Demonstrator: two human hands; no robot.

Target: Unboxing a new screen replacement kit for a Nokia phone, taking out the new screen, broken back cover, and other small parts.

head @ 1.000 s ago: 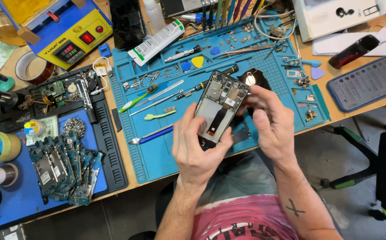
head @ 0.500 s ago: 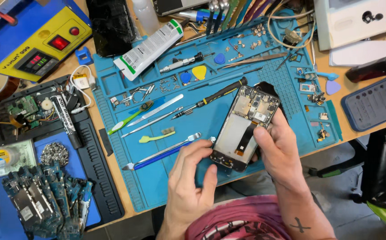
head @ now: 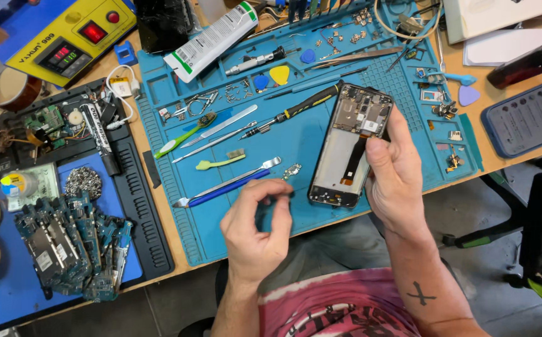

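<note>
The right hand [head: 394,175] grips an opened phone frame [head: 351,145] by its right edge, thumb laid across the front and fingers wrapped behind, so the frame stands tilted over the blue work mat [head: 308,224] with its bare insides facing up. A dark ribbon cable runs down the pale middle of the frame, and the small boards sit at its upper end (the lower end nearly touches the mat's front edge).

The left hand [head: 256,221] hovers just left of the frame, apart from it, fingers curled in with the thumb and forefinger pinched close together. Whether something tiny sits between them I cannot tell. Just above that hand, on the mat, lies a small metal part [head: 292,170], and beside it a blue-handled spudger [head: 224,185] slants toward the mat's left side.

Further up the mat lie a black-and-yellow screwdriver [head: 302,109], whose handle reaches the frame's top corner, a pair of tweezers [head: 218,126], a green brush [head: 183,134] and a yellow pick [head: 279,74]. A white tube [head: 212,40] rests across the mat's top left corner. Off to the left, on a darker blue pad, a pile of circuit boards [head: 71,243] is heaped, well apart from both hands. A yellow-cased instrument [head: 65,37] sits at the bench's far left corner.
</note>
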